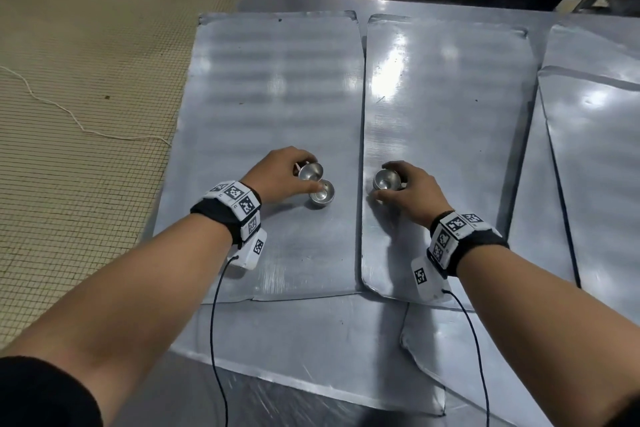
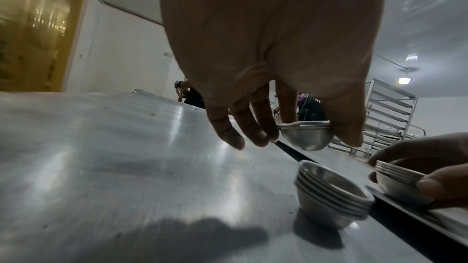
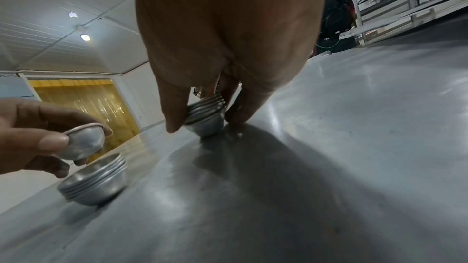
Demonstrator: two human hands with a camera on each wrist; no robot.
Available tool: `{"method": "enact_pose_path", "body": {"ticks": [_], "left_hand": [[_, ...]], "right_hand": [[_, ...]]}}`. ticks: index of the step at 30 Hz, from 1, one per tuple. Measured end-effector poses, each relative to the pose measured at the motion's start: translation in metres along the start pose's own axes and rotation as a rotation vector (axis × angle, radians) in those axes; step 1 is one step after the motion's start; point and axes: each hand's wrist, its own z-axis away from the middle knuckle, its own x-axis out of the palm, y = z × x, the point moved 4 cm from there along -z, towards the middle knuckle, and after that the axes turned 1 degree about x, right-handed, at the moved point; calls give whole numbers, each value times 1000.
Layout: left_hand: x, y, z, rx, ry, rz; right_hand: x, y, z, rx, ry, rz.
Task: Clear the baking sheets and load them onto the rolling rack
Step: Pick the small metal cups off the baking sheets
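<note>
I am holding a single small metal cup (image 1: pixel 310 171) pinched in my left hand (image 1: pixel 277 173), fingers curled round its rim, and it is hanging just above and slightly up-frame of the stack of cups (image 1: pixel 322 197) that is sitting on the left baking sheet (image 1: pixel 270 80). That is the relation I am steering by: the stack is lying directly below and a touch toward the bottom of the frame from the held cup, mouth up, so I judge the cup needs only a short drop and a small pull toward me to nest in. In the left wrist view the cup (image 2: pixel 305 135) is showing between thumb and fingers with its open side up, tilted a little, and the stack (image 2: pixel 331 193) is standing lower right of it. My right hand (image 1: pixel 407 189) is gripping a second stack (image 1: pixel 385 179) on the right baking sheet (image 1: pixel 450 107), near that sheet's left edge, thumb on one side and fingers on the other; the right wrist view is showing that stack (image 3: pixel 206 115) resting on the metal. The two stacks are sitting near each other across the seam between the sheets. The left hand is plainly the nearer one to the left stack. The rolling rack (image 2: pixel 387 115) is standing well beyond the surface (image 1: pixel 311 340), at the right of the left wrist view, and more sheets (image 1: pixel 595 135) are lying at the right edge of the head view.
</note>
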Motion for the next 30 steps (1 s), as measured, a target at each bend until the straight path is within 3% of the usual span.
{"method": "enact_pose_path", "body": {"ticks": [12,30], "left_hand": [[30,6,11,30,-83,-104],[43,14,7,-27,-84,-199]], "right_hand": [[6,3,26,13,60,22],[0,13,56,89,62,45]]}}
